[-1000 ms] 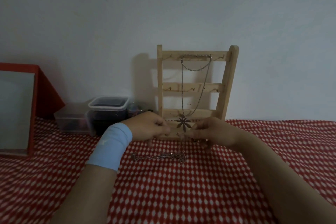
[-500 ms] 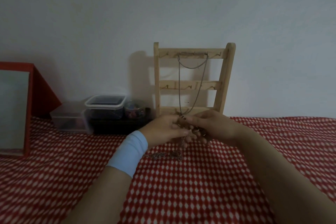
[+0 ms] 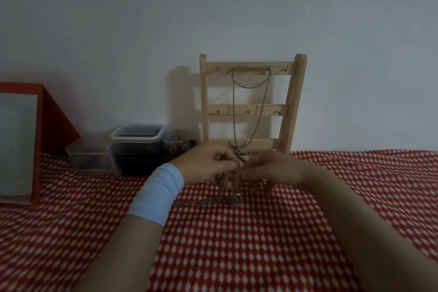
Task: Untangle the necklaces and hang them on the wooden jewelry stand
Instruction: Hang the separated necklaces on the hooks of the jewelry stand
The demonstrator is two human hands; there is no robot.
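The wooden jewelry stand (image 3: 294,106) leans against the wall, three rails with small hooks. One necklace (image 3: 260,111) hangs from its top rail, and its star-shaped pendant (image 3: 239,153) dangles just above my fingers. My left hand (image 3: 208,165), with a light blue wristband, and my right hand (image 3: 272,169) meet in front of the stand's base. Both pinch a tangled chain (image 3: 233,187) that droops from my fingertips down to the cloth, where the remainder of it (image 3: 203,202) lies in a line to the left.
A red-and-white patterned cloth (image 3: 237,244) covers the surface. Left of the stand sit clear plastic containers (image 3: 137,142) and a small jar of beads (image 3: 174,143). A red-framed mirror (image 3: 19,144) stands at the far left. The wall is close behind.
My hands came together in front of the stand's base and lifted part of the chain off the cloth. The view shifted slightly.
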